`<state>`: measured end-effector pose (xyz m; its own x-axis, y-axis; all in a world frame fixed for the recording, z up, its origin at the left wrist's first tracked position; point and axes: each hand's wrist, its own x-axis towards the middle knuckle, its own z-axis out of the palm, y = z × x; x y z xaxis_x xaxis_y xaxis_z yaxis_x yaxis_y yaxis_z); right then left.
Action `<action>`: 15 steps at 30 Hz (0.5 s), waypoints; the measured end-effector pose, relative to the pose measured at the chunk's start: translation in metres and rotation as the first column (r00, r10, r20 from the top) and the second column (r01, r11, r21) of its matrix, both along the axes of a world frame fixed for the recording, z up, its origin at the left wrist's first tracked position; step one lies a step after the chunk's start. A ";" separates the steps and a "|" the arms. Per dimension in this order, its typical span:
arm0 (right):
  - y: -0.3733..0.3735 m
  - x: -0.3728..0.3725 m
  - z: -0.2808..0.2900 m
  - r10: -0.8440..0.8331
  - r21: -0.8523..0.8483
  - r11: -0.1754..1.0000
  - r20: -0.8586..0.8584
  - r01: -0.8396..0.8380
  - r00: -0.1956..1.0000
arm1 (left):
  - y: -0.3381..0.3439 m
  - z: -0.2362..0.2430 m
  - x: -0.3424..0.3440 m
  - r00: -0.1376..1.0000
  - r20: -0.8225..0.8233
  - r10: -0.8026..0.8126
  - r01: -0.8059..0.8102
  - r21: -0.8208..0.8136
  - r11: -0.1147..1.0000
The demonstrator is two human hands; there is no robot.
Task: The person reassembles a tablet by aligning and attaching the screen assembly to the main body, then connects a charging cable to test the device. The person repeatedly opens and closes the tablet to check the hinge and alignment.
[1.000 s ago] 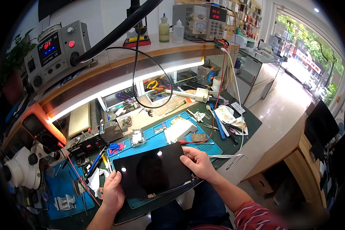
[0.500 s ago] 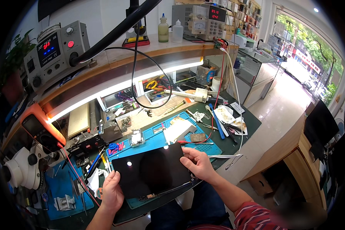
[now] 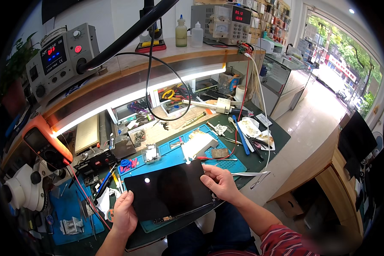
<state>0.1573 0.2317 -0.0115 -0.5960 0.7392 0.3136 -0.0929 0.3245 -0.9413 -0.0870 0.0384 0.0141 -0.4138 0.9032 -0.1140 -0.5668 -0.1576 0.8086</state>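
A dark, glossy screen panel (image 3: pixel 170 192) is held tilted over the near edge of the workbench, its black face up and reflecting a lamp. Along its lower edge a strip of small circuitry shows. My left hand (image 3: pixel 126 213) grips the panel's left side, thumb on the front. At the upper right side, my right hand (image 3: pixel 220 182) holds it with the thumb on the face and fingers partly hidden behind. Beyond the panel lies a blue repair mat (image 3: pixel 166 150) with a small clear box of parts (image 3: pixel 150 153) and a brown block (image 3: pixel 220 152).
An orange multimeter (image 3: pixel 47 143) and a white microscope (image 3: pixel 27 187) stand at the left. Blue tweezers (image 3: pixel 241 138) and other tools lie at the right. A soldering station (image 3: pixel 64 59) and a power supply (image 3: pixel 222 23) sit on the shelf. A black cable (image 3: pixel 149 77) hangs down.
The panel has tilted very slightly, so the lamp reflections on it have shifted a little. Both hands keep the same grip.
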 end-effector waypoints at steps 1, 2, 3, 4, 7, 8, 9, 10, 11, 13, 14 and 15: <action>0.000 0.000 0.000 -0.001 0.002 1.000 0.000 0.001 1.000 | 0.000 -0.001 0.000 1.000 -0.003 0.000 0.000 -0.001 1.000; 0.000 0.000 0.000 -0.002 0.006 1.000 0.002 0.002 1.000 | 0.000 0.000 0.000 1.000 -0.005 0.001 -0.001 -0.005 1.000; 0.000 0.000 0.000 -0.003 0.010 1.000 0.004 0.003 1.000 | 0.000 0.001 0.001 1.000 -0.007 0.002 -0.002 -0.010 1.000; 0.000 0.000 0.001 -0.005 0.014 1.000 0.006 0.005 1.000 | 0.001 0.002 0.001 1.000 -0.009 0.002 -0.003 -0.014 1.000; -0.001 -0.001 0.002 -0.006 0.005 1.000 0.012 0.005 1.000 | 0.001 0.001 0.001 1.000 -0.022 0.008 -0.009 -0.025 1.000; -0.001 -0.001 0.003 -0.009 0.010 1.000 0.015 0.009 1.000 | 0.000 0.001 0.001 1.000 -0.025 0.004 -0.004 -0.026 1.000; -0.002 -0.001 0.004 -0.012 0.015 1.000 0.018 0.012 1.000 | 0.000 0.001 0.001 1.000 -0.028 -0.001 0.000 -0.026 1.000; -0.002 -0.001 0.005 -0.016 0.021 1.000 0.021 0.016 1.000 | 0.000 0.001 0.001 1.000 -0.030 -0.006 0.005 -0.026 1.000; -0.002 -0.001 0.005 -0.017 0.023 1.000 0.018 0.017 1.000 | 0.000 0.001 0.001 0.999 -0.036 -0.001 0.000 -0.029 1.000; -0.002 -0.001 0.004 -0.020 0.029 0.999 0.010 0.020 1.000 | 0.000 0.000 0.001 0.999 -0.047 0.006 -0.008 -0.032 0.999; -0.002 -0.001 0.002 -0.017 0.019 1.000 0.004 0.017 1.000 | 0.000 -0.001 0.001 0.999 -0.046 0.001 -0.002 -0.034 0.999; -0.001 -0.001 -0.001 -0.014 0.009 1.000 -0.001 0.014 1.000 | 0.000 -0.002 0.001 0.999 -0.046 -0.005 0.003 -0.036 0.999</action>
<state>0.1562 0.2309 -0.0127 -0.5854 0.7444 0.3212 -0.0896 0.3344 -0.9382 -0.0864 0.0380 0.0124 -0.4160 0.9004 -0.1275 -0.5297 -0.1259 0.8388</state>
